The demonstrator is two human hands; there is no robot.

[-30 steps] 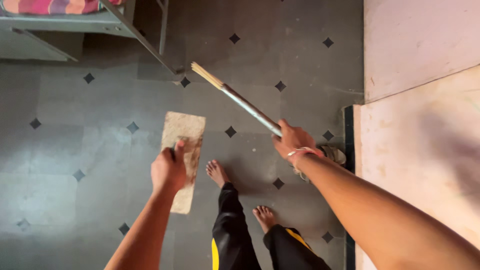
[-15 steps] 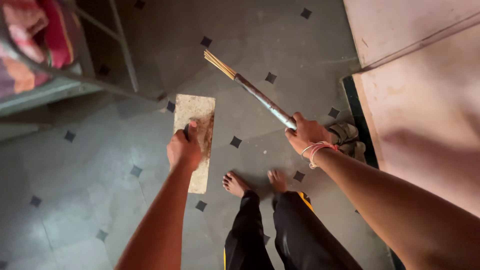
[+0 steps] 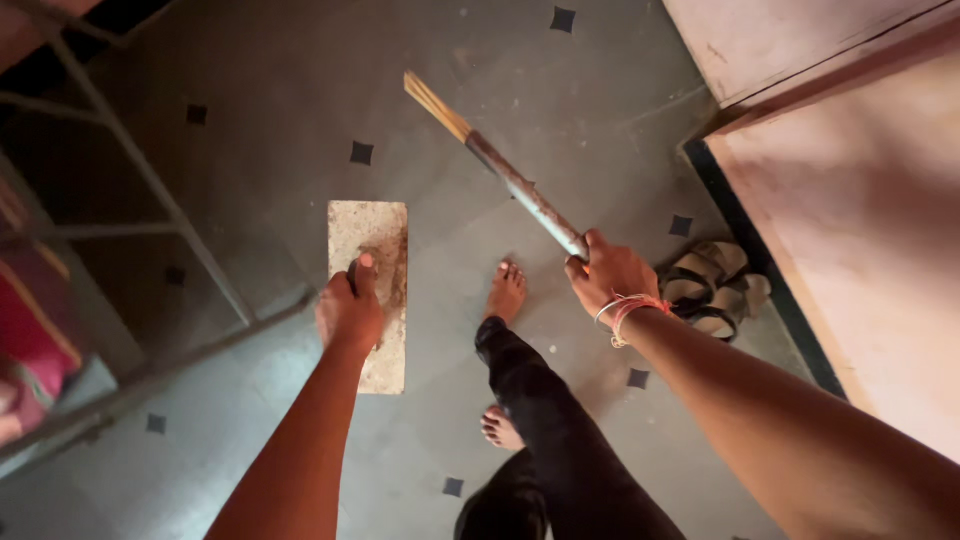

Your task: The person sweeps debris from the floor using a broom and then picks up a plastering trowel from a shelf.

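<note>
My left hand [image 3: 349, 310] grips a flat, worn beige board [image 3: 369, 240] by its long edge and holds it above the floor, with dirt on its upper face. My right hand [image 3: 610, 277], with thread bands at the wrist, is closed round the handle of a broom [image 3: 500, 168]. The stick runs up and to the left, and its straw bristles end at the top centre. My bare feet [image 3: 506, 292] and black trousers show below, between the two arms.
A grey tiled floor [image 3: 270, 110] with small black diamond insets lies underfoot. A metal bed frame [image 3: 150, 200] with red bedding stands at the left. A pair of sandals [image 3: 715, 288] lies by a pink wall [image 3: 860, 200] and door edge at the right.
The view has swung right and downward, so the bed frame now sits further left. One foot has stepped forward. Both hands keep their hold on board and broom.
</note>
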